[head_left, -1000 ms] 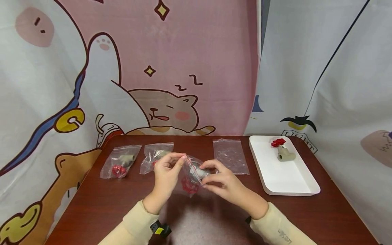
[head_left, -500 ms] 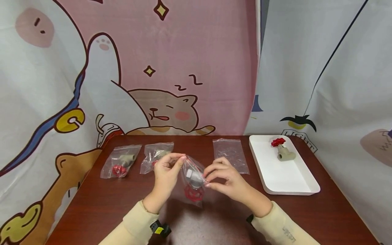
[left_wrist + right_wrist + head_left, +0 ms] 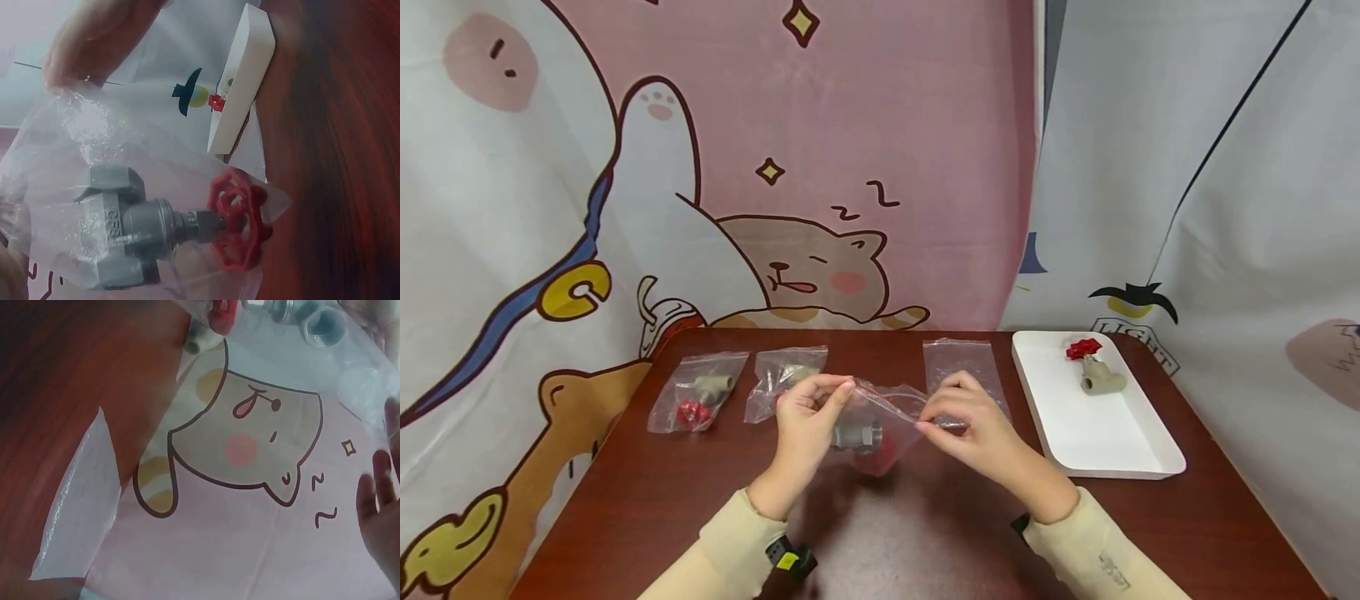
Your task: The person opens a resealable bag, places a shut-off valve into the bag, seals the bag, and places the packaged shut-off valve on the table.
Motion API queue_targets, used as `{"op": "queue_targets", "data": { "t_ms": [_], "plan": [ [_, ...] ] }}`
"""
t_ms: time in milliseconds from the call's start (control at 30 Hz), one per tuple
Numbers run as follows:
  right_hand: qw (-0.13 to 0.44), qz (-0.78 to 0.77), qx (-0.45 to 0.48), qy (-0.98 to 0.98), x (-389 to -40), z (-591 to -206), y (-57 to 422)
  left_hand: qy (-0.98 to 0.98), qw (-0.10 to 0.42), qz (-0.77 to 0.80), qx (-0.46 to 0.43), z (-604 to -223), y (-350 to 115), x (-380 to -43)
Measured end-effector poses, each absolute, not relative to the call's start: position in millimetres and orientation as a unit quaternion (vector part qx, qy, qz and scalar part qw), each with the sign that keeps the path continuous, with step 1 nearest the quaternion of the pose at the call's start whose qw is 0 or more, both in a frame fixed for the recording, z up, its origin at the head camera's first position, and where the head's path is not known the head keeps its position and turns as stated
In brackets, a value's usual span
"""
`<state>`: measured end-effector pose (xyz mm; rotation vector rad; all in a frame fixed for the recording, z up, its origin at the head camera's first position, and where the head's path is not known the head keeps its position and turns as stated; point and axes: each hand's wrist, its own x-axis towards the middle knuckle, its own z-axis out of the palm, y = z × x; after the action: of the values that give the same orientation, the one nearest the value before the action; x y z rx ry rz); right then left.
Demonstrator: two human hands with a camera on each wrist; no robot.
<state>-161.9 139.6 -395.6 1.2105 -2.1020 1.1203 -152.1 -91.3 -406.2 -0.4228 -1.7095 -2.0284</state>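
Over the middle of the table, my two hands hold up a clear zip bag (image 3: 901,398) by its mouth. The left hand (image 3: 805,421) pinches one corner of that mouth between thumb and fingers. At the opposite side the right hand (image 3: 977,425) pinches the rim, and the mouth gapes between them. Inside the bag hangs a grey metal gate valve (image 3: 128,228) with a red handwheel (image 3: 240,219). In the left wrist view the valve lies sideways behind the plastic, clear of the table. The right wrist view shows its threaded opening (image 3: 326,328).
On the left lie two bagged valves, one bag (image 3: 698,392) at the edge and another bag (image 3: 786,371) partly behind my left hand. A flat clear bag (image 3: 958,360) lies behind my right hand. The white tray (image 3: 1105,442) at right bears a loose beige valve (image 3: 1101,379) with a red handwheel.
My right hand has moved right along the bag's rim, drawing the mouth wider. The bagged valve has swung and turned from hanging upright to sideways. My left hand has stayed in place.
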Motion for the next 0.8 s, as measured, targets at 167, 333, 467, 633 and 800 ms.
{"op": "queue_targets", "data": {
  "t_ms": [167, 333, 467, 633, 800],
  "plan": [
    [0.272, 0.381, 0.4, -0.788, -164, -396, 142, -0.63, 0.228, -0.725, -0.163, -407, -91, -150],
    [0.245, 0.368, 0.391, -0.807, -163, -400, 143, -0.65, 0.235, -0.701, -0.173, -406, -92, -150],
    [0.229, 0.357, 0.39, -0.817, -164, -406, 142, -0.659, 0.225, -0.7, -0.157, -413, -93, -154],
    [0.226, 0.349, 0.391, -0.821, -168, -417, 141, -0.661, 0.214, -0.705, -0.143, -422, -92, -158],
    [0.219, 0.344, 0.372, -0.834, -170, -422, 141, -0.675, 0.196, -0.701, -0.12, -412, -90, -155]
  ]
}}
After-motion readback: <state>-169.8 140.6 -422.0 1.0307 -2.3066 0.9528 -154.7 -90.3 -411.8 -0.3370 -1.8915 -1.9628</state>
